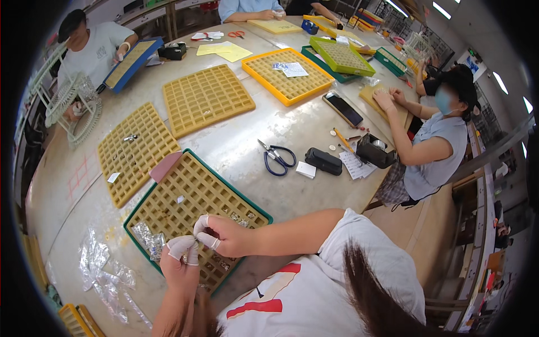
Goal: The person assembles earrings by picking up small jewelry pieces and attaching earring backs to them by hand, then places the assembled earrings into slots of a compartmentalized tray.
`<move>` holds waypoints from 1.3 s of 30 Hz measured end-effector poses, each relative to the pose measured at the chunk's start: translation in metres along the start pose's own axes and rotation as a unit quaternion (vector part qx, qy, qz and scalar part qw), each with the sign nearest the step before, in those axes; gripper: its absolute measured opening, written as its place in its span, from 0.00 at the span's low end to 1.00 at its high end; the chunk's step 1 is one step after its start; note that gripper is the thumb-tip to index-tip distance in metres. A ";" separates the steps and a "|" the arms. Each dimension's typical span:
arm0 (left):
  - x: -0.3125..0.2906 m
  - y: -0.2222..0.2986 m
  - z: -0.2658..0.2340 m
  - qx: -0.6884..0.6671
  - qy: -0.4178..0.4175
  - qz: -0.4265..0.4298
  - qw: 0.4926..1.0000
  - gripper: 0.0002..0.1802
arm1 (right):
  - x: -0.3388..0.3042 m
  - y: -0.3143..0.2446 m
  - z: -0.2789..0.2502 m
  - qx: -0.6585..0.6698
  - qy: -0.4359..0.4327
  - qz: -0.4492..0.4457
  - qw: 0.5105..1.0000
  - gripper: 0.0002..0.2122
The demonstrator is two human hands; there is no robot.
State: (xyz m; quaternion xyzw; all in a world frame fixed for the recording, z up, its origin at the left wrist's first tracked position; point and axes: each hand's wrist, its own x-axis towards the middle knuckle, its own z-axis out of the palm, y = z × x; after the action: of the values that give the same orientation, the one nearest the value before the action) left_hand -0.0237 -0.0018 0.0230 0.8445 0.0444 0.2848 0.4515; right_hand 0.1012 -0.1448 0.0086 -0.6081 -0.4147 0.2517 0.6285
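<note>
White finger covers sit on the fingertips of both my hands. My left hand is closed in a pinch, its fingertips meeting those of my right hand, also pinched. Whatever they hold between them is too small to make out. Both are above a tan grid tray set in a green frame. Small shiny pieces lie in some compartments at its right side. Clear plastic bags with small pieces rest on its left part, and a pink card leans over its far corner.
Crumpled clear plastic lies at left. Tan grid trays and a yellow-framed tray stand beyond. Pliers, a black case and a phone lie to the right. Co-workers sit around the table, one at right.
</note>
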 end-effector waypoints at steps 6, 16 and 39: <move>0.001 0.001 -0.001 0.014 0.002 0.011 1.000 0.11 | 0.001 0.002 0.001 0.021 -0.001 -0.004 1.000 0.07; 0.003 0.007 -0.001 0.044 -0.002 0.048 0.998 0.11 | -0.001 0.005 0.003 0.068 0.013 -0.002 0.998 0.06; 0.011 0.011 0.004 0.039 -0.011 0.020 0.999 0.11 | -0.003 0.000 -0.004 0.133 -0.007 0.144 0.981 0.04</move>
State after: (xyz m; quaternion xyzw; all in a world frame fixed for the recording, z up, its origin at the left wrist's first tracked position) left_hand -0.0148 -0.0078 0.0348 0.8652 0.0341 0.2827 0.4126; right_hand 0.1032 -0.1498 0.0084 -0.5709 -0.2902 0.3965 0.6578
